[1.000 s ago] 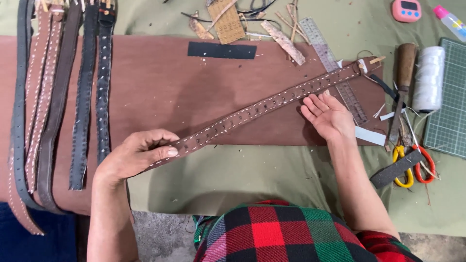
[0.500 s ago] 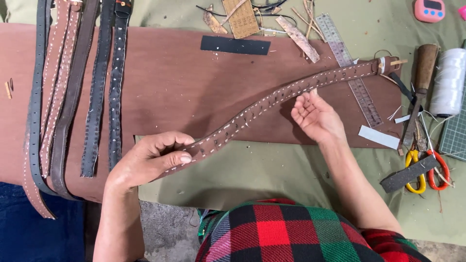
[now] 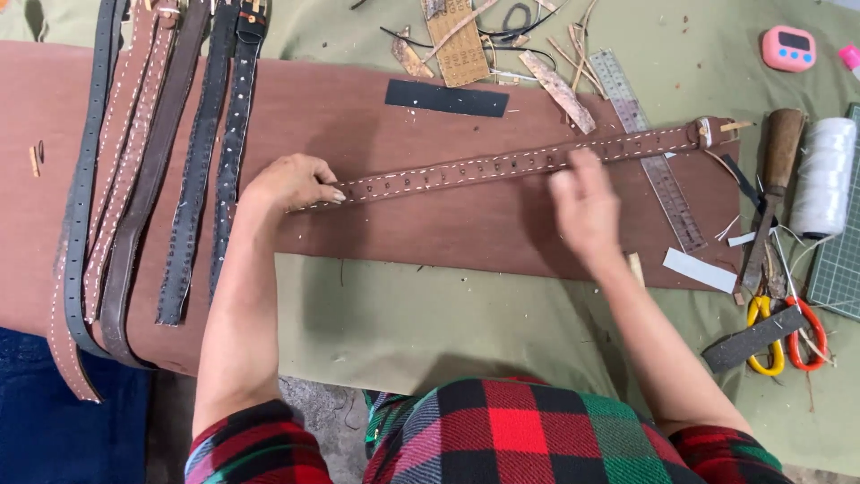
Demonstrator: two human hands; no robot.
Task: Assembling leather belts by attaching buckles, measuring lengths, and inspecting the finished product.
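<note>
The left hand [image 3: 291, 184] pinches the near end of the brown stitched belt [image 3: 502, 166], while the right hand [image 3: 587, 211] hangs open and blurred just in front of the strap's middle; whether it touches the leather I cannot tell. Half a second ago the belt sagged in a slack curve between both hands; now it lies straight and flat across the brown leather sheet [image 3: 430, 229]. Finished belts [image 3: 179, 179] lie left; ruler [image 3: 649, 148], scissors [image 3: 779, 332] and thread spool [image 3: 822, 177] sit right.

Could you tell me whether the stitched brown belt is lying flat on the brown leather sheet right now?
Yes, the stitched brown belt lies stretched flat across the brown leather sheet, its tip under the left hand.
</note>
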